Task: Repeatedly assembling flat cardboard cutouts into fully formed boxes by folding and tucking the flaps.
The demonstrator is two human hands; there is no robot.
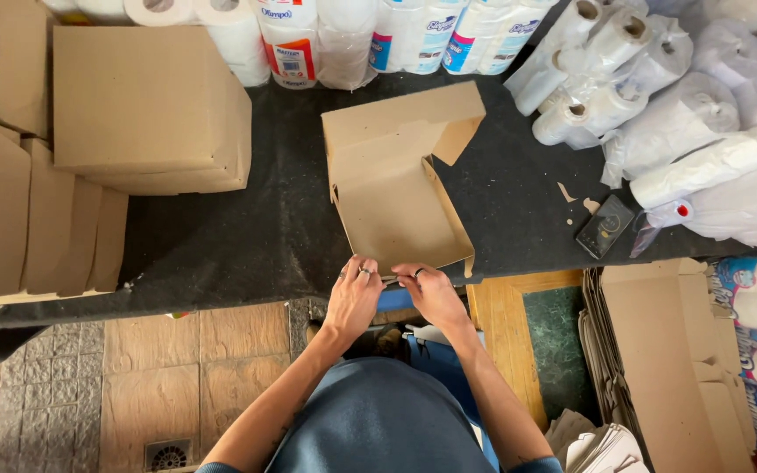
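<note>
A half-folded brown cardboard box (400, 188) lies on the black table (247, 232), its lid flap raised at the far side. My left hand (354, 293) and my right hand (431, 291) both pinch the box's near flap at the table's front edge, fingers curled over the cardboard. Rings show on both hands.
A stack of folded boxes (146, 109) stands at the left, with more boxes (19, 210) beside it. Wrapped paper rolls (650, 96) are heaped at the back and right. A dark phone (604, 226) lies on the table. Flat cardboard blanks (668, 350) sit at the lower right.
</note>
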